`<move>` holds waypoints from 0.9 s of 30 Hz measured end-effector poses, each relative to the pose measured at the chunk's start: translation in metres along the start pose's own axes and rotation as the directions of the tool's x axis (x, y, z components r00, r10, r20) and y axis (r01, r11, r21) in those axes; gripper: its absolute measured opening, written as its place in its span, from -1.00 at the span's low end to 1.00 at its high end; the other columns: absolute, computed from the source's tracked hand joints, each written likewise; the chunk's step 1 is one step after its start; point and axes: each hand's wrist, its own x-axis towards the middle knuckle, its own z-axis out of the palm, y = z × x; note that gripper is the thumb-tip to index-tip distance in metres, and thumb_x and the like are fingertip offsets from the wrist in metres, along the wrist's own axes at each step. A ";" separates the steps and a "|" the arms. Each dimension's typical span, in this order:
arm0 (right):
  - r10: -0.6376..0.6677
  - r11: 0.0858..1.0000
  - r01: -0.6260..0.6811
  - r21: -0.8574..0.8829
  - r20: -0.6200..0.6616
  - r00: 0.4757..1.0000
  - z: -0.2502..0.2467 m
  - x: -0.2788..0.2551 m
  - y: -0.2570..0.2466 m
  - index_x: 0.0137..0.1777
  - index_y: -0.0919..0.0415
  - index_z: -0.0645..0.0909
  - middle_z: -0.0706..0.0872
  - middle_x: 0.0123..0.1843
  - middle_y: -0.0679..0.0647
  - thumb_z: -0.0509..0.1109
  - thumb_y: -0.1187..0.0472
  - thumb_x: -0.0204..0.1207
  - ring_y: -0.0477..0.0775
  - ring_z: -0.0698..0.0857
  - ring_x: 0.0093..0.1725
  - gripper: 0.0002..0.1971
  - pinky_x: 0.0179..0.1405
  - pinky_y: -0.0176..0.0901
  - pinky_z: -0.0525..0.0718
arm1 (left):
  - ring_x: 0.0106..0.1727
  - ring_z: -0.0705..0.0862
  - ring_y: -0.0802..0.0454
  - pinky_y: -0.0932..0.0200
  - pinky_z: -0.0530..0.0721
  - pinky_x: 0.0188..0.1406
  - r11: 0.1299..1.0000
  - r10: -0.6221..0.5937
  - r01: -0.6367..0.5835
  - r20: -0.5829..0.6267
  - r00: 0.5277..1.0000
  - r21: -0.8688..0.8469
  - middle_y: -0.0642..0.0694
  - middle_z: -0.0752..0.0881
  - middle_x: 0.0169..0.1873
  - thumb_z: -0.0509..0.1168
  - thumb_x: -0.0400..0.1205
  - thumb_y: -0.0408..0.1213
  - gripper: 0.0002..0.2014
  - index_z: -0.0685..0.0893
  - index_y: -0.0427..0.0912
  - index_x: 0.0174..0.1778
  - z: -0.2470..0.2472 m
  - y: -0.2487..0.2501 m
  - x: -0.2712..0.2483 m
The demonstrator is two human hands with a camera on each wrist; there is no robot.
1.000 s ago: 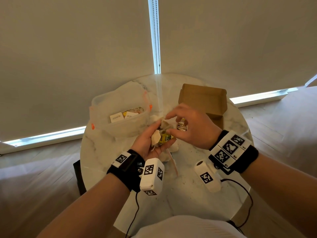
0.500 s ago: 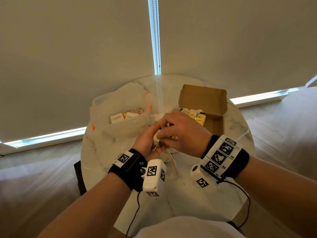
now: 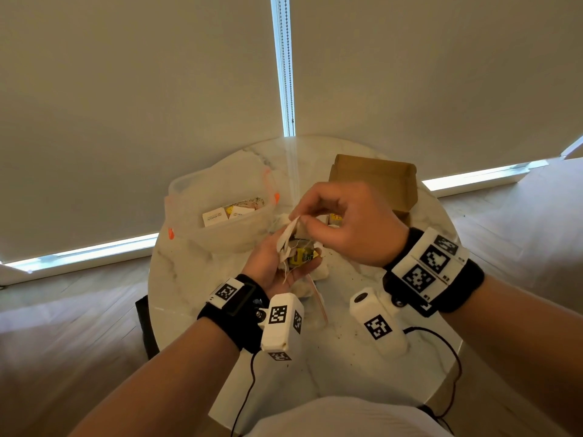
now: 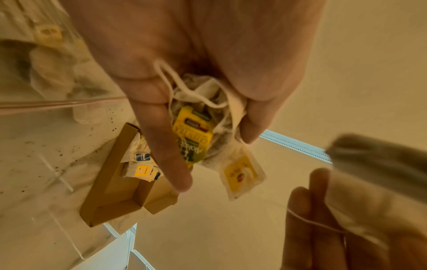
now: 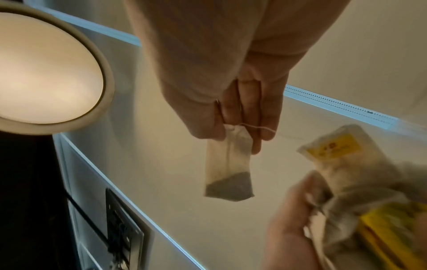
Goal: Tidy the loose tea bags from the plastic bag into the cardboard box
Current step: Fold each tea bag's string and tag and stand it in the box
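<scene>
Paper-thin white tea bag (image 5: pixel 228 164) dangles from your right hand (image 3: pixel 344 222); left hand (image 3: pixel 277 266) cups a tangled bunch (image 4: pixel 203 131). Flimsy, likely tearable: pinch its top seam.

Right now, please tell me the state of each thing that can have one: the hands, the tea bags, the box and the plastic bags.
left hand: palm up, fingers curled round a bunch of tea bags.
right hand: raised, pinching a single tea bag by its top; it hangs free.
cardboard box: open, partly filled with tea bags.
plastic bag: open, sachets inside.
zip bag: lying on the table, tea bags inside.
</scene>
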 end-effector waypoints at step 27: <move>0.145 0.932 -0.149 -0.330 -0.037 0.989 -0.034 -0.006 0.048 0.11 0.16 0.80 0.79 0.02 -0.05 0.45 0.33 0.57 -0.14 0.71 -0.07 -0.82 -0.09 -0.60 0.49 | -0.14 0.80 -0.20 -0.06 0.82 -0.25 0.990 0.068 -0.059 -0.072 0.995 0.125 -0.29 0.80 -0.04 0.32 0.71 -0.23 -0.81 0.72 -0.25 0.12 0.002 0.001 -0.004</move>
